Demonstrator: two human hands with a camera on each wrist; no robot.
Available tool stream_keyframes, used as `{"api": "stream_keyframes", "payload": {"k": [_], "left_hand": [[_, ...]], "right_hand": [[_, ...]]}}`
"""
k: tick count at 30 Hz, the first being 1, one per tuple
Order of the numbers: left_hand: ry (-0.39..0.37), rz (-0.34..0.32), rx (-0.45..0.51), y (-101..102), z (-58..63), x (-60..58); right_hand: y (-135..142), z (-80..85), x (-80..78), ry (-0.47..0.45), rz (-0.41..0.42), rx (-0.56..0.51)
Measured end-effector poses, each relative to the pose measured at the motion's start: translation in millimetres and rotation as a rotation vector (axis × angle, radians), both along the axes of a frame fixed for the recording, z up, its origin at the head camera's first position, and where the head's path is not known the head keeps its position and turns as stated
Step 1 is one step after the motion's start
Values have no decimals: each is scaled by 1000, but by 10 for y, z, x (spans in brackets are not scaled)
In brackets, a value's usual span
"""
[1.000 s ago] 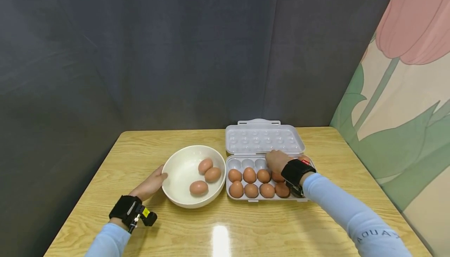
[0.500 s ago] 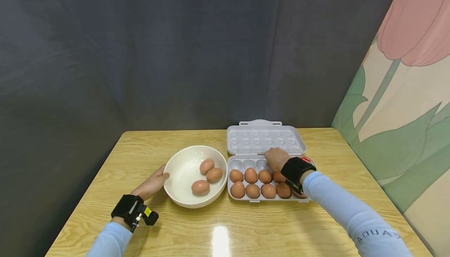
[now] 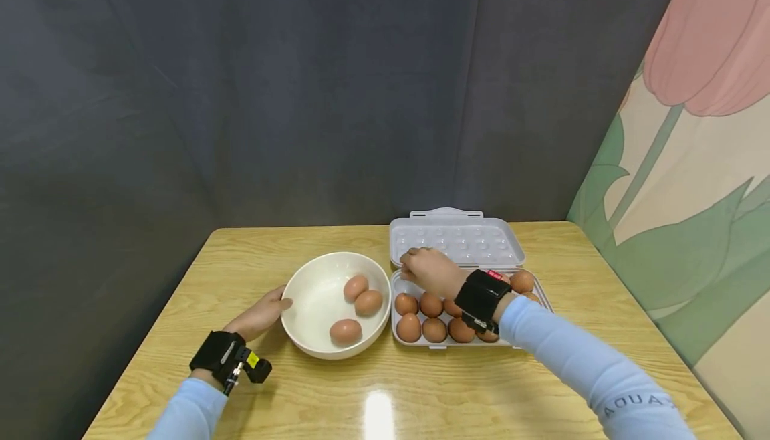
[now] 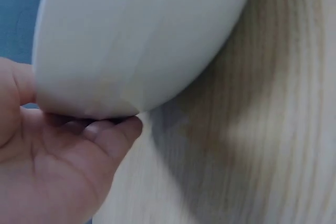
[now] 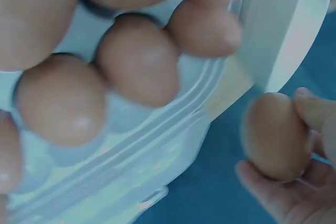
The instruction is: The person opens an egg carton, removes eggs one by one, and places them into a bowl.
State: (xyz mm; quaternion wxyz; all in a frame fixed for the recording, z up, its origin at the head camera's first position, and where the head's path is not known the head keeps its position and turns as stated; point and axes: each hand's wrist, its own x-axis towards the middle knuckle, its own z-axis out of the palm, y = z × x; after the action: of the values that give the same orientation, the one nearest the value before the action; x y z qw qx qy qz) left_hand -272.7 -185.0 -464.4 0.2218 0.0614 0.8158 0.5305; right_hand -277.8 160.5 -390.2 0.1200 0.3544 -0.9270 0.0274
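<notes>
My left hand (image 3: 260, 315) grips the near-left side of a cream bowl (image 3: 308, 309), thumb at the rim and fingers under the outer wall, as the left wrist view shows. Three brown eggs lie inside the bowl, one of them an egg (image 3: 345, 332) at the near side. Between the thumb and fingers of my right hand (image 3: 434, 273) is a brown egg (image 5: 275, 137), seen in the right wrist view but hidden in the head view. That hand is over the back left of an open egg carton (image 3: 402, 286), whose cups hold several brown eggs (image 5: 137, 60).
The carton's lid (image 3: 460, 239) lies folded back behind its tray. Bowl and carton stand side by side on a wooden table (image 3: 301, 393). A dark curtain (image 3: 337, 92) rises behind the table, and a flower-printed panel (image 3: 692, 226) borders the right.
My right hand has risen from the carton's back row and moved left toward the bowl, carrying an egg. My left hand has kept its grip on the bowl.
</notes>
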Motion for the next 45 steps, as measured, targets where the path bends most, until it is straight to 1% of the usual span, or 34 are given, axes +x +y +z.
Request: {"api": "stream_keyframes", "payload": {"k": [2, 5, 7, 9, 13, 15, 16, 18, 24, 28, 31, 35, 37, 41, 45], "left_hand": [[-8, 3, -9, -18, 10, -12], [-20, 11, 0, -38, 13, -7], [-24, 3, 9, -50, 6, -2], [-26, 2, 25, -56, 3, 5], [-20, 2, 41, -72, -6, 11], [-25, 10, 57, -78, -12, 17], [-23, 5, 60, -83, -19, 17], [-22, -4, 68, -86, -30, 20], [-22, -15, 40, -31, -56, 15], [-32, -19, 35, -10, -40, 25], [-33, -21, 30, -9, -25, 42], [-32, -31, 20, -15, -21, 74], [-28, -39, 21, -19, -22, 89], [-16, -46, 17, -28, -34, 92], [-17, -40, 18, -31, -51, 82]], "right_hand": [[-137, -8, 53, 48, 79, -9], [-308, -8, 150, 71, 175, -5], [-396, -16, 207, 56, 218, -2], [-464, -35, 249, 17, 251, -1], [-568, -94, 288, -22, 306, 40], [-608, -118, 294, -36, 328, 80], [-625, -129, 294, -49, 337, 95], [-655, -145, 297, -103, 344, 109], [-679, -238, 289, -201, 325, 122], [-696, -263, 273, -305, 320, 94], [-730, -268, 274, -404, 330, 62], [-764, -295, 288, -489, 344, 30], [-770, -307, 291, -502, 346, 27], [-781, -327, 273, -464, 385, 63], [-787, -341, 262, -427, 400, 82]]}}
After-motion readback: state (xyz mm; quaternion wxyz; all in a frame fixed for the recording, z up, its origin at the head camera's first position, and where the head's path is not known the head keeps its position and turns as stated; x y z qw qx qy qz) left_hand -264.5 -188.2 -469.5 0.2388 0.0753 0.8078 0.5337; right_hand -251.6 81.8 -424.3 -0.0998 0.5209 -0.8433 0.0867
